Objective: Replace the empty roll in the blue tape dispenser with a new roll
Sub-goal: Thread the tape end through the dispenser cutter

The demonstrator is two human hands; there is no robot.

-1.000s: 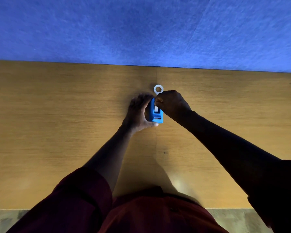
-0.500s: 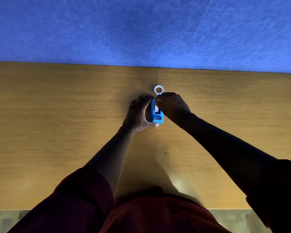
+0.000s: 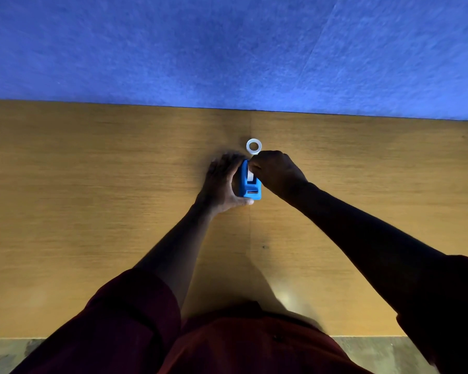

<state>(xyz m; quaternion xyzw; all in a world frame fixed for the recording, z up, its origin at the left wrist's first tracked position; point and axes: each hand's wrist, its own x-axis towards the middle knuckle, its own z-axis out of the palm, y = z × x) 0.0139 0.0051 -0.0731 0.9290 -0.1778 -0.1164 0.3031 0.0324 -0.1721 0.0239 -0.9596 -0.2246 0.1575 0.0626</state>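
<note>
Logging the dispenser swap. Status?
Left hand grips blue dispenser. Right hand pinches at its white roll. Second roll beyond, nothing blocking.

Barely any change: right hand (image 3: 277,174) has crept a little further over the top of the blue tape dispenser (image 3: 250,184), fingers now bunched on the white roll (image 3: 250,176) in its slot. Less of that roll shows than a second ago.
</note>
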